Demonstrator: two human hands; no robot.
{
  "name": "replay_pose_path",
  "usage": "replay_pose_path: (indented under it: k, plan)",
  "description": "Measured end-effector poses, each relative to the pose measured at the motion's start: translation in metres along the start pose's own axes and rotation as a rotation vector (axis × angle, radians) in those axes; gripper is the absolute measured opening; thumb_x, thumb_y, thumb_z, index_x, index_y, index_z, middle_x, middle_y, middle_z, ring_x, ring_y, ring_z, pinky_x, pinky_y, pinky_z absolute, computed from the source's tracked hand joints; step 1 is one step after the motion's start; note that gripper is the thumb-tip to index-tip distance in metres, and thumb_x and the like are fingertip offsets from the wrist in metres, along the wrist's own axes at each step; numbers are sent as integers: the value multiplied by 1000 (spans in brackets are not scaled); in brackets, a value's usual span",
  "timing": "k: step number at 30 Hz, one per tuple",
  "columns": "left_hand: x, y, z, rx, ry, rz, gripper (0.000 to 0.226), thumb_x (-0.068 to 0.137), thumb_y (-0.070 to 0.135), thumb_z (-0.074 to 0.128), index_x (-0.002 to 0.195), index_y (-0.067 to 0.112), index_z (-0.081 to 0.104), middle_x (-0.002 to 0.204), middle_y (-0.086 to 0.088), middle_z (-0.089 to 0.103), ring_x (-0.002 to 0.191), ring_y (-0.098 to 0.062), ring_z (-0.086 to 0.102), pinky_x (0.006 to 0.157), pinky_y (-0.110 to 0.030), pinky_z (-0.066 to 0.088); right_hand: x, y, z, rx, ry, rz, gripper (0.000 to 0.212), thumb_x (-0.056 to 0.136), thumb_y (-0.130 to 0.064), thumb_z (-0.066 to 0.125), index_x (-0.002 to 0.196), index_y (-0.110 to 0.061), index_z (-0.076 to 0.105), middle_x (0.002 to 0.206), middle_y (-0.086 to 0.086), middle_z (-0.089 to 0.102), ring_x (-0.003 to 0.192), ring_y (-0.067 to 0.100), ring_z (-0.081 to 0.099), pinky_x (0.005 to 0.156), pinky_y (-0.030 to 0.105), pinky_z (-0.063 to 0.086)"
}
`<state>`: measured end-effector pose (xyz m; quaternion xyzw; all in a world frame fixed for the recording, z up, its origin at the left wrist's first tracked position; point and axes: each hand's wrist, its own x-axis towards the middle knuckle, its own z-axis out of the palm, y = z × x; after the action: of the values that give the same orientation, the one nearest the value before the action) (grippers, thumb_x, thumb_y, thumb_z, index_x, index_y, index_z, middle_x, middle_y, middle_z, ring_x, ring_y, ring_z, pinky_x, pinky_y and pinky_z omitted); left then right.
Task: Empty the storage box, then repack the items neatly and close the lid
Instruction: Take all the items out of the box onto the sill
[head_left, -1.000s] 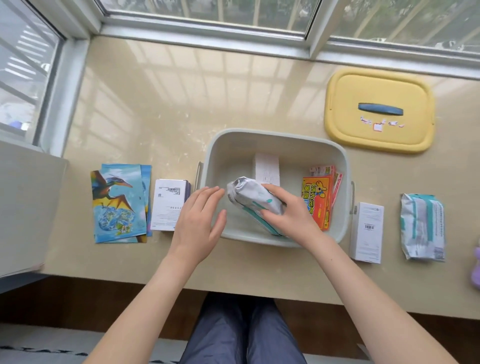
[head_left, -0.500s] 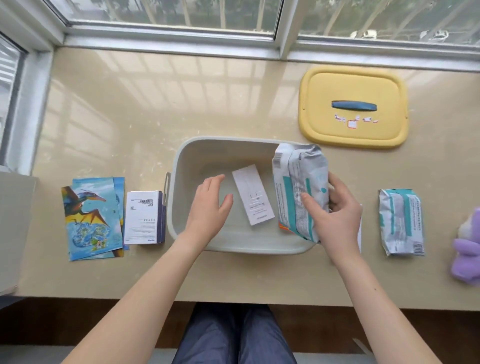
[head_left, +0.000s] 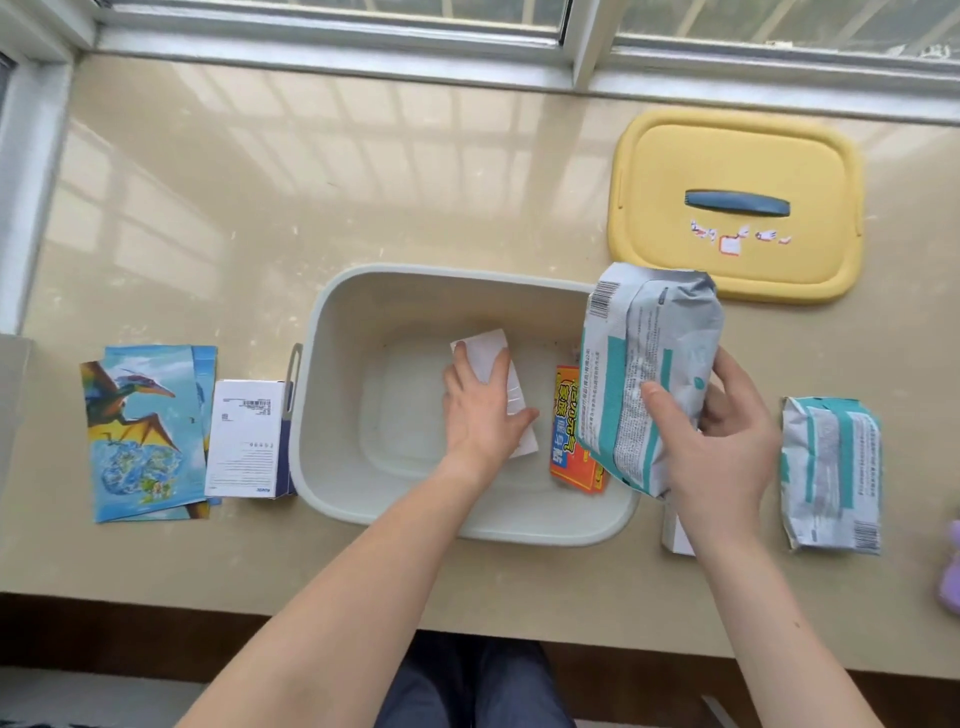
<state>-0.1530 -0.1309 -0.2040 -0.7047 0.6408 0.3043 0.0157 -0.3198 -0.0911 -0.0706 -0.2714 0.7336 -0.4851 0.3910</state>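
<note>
One storage box (head_left: 332, 415), pale grey and open, sits at the middle of the worktop (head_left: 260, 208). Its one yellow lid (head_left: 727, 156), with a blue handle, lies flat at 1 o'clock from it, apart from the box.

There are two wipes packs. The held wipes pack (head_left: 649, 374) is raised above the box's 3 o'clock rim and stands tilted on end. The second wipes pack (head_left: 831, 473) lies flat on the worktop further out at 3 o'clock.

Three white cartons show. The inner carton (head_left: 511, 395) lies on the box floor. The outer carton (head_left: 244, 436) is just beside the box wall at 9 o'clock. Only a corner of a third carton (head_left: 675, 535) shows, under the right forearm at 4 o'clock.

One orange packet (head_left: 569, 431) stands against the inside wall at 3 o'clock and is partly covered by the held pack. A fanned stack of pterosaur cards (head_left: 140, 431) lies further out at 9 o'clock; how many there are I cannot tell. One purple soft thing (head_left: 950, 571) shows at the frame's right edge.

The left grip (head_left: 478, 410) is spread, with its fingers straight and flat on the inner carton and its thumb alongside. The right grip (head_left: 722, 457) is wrapped around the lower end of the held wipes pack, thumb in front and fingers behind.
</note>
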Motion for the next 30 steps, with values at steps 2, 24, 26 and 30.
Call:
replay_pose_path:
  k: [2, 24, 26, 30]
  plan:
    - [1, -6, -2, -18, -1, 28, 76, 78, 35, 70, 145, 30, 35, 156, -20, 5, 137, -38, 19, 107, -40, 32, 2, 2, -1, 14, 2, 20, 49, 83, -4, 75, 128, -19, 62, 101, 1, 76, 95, 21, 73, 84, 47, 59]
    - [-85, -8, -144, -323, 262, 107, 86, 68, 14, 70, 146, 14, 35, 136, -10, 40, 120, -30, 40, 97, -27, 31, -52, -73, -16, 24, -91, -90, 61, 85, -6, 73, 136, -32, 52, 83, 5, 73, 70, 10, 62, 71, 29, 51]
    - [-103, -3, -166, -336, 282, 151, 87, 68, 16, 71, 147, 16, 34, 138, -9, 39, 122, -29, 40, 98, -28, 32, -67, -89, -25, 28, -97, -125, 61, 85, -6, 73, 135, -34, 53, 80, 1, 72, 68, 9, 60, 70, 29, 50]
    - [-139, 8, -201, -402, 296, 249, 89, 64, 29, 64, 147, 19, 33, 137, -5, 37, 124, -24, 39, 101, -34, 38, -104, -111, -44, 29, -75, -196, 60, 87, -10, 72, 135, -39, 51, 86, 2, 74, 79, 17, 69, 72, 39, 57]
